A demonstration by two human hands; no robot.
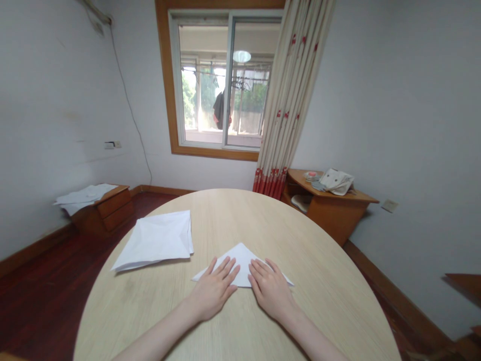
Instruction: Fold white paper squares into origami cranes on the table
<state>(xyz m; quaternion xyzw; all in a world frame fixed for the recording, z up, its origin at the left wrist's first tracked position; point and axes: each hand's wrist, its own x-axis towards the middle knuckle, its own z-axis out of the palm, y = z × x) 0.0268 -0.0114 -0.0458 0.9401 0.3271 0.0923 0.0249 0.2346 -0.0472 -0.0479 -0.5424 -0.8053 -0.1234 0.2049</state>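
Note:
A white sheet of paper [242,256], folded into a triangle, lies on the round wooden table [240,215] with its peak pointing away from me. My left hand [216,288] rests flat across its left half, fingers stretched out. Across the right half lies my right hand [269,287], also flat with fingers extended. Both hands touch the paper and grip nothing. The triangle's left and right corners stick out past my hands, and parts of its lower edge are hidden under them.
Folded white paper [158,238] lies at the table's left. Behind to the right stands a wooden desk [319,220] with a white bag [337,181]. A low cabinet [116,208] with papers stands at the left wall. A curtain [291,100] hangs beside the window [225,85].

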